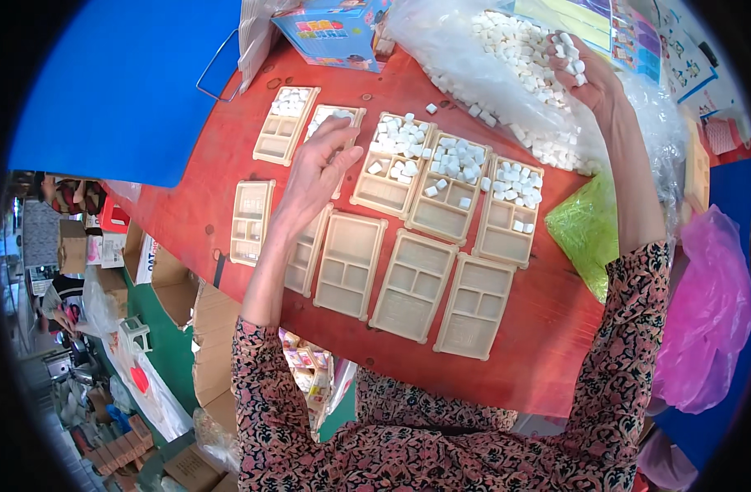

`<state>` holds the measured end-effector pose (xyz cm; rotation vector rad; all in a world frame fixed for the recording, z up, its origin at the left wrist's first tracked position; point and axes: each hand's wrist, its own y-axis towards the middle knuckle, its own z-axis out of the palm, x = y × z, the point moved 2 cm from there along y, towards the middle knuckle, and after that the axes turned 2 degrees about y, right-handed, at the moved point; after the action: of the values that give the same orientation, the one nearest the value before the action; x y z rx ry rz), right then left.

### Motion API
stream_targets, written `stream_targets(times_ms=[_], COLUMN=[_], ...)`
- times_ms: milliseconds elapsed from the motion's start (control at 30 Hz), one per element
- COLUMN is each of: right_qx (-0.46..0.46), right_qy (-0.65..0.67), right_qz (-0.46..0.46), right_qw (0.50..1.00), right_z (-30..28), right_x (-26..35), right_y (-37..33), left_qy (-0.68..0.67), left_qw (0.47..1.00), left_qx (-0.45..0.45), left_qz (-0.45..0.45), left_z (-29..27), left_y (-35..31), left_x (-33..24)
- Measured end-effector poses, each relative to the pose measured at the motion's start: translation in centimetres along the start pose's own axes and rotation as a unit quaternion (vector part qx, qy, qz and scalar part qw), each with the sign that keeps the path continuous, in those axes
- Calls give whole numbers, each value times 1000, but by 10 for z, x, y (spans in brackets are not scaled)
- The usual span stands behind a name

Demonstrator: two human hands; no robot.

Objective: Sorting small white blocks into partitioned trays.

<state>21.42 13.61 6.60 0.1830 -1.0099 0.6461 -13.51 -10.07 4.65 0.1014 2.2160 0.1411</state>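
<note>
Beige compartment trays (pixel 344 252) lie in two rows across the table. My left hand (pixel 319 156) lies over a back-row tray, fingers bent downward with the thumb a little apart. It touches or hovers just above the small white cubes (pixel 324 115) there; its fingertips are partly hidden. At the far right, my right hand (pixel 587 80) is closed around a handful of white cubes (pixel 567 54), above an opened clear plastic bag (pixel 429 33) of the same cubes. Three back-row trays to the right of my left hand hold cubes mainly in their far compartments.
A blue printed box (pixel 330 34) stands at the far edge of the red table (pixel 531 328). A loose cube (pixel 431 108) lies near the bag. Green plastic packaging (pixel 584 225) and a pink plastic bag (pixel 703 312) are on the right. Cardboard boxes (pixel 215 344) sit at left.
</note>
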Motion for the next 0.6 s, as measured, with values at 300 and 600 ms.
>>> stream_targets(times_ms=[300, 600], right_qx=[40, 64], right_qy=[-36, -31], right_qz=[67, 190], right_qw=[996, 979], right_z=[112, 193], right_x=[-56, -127], right_y=[-39, -58], left_qy=[-92, -211], left_qw=[995, 973], left_qx=[-41, -37], left_qz=[-7, -83], left_z=[-15, -28], left_y=[-45, -84], left_x=[-10, -10])
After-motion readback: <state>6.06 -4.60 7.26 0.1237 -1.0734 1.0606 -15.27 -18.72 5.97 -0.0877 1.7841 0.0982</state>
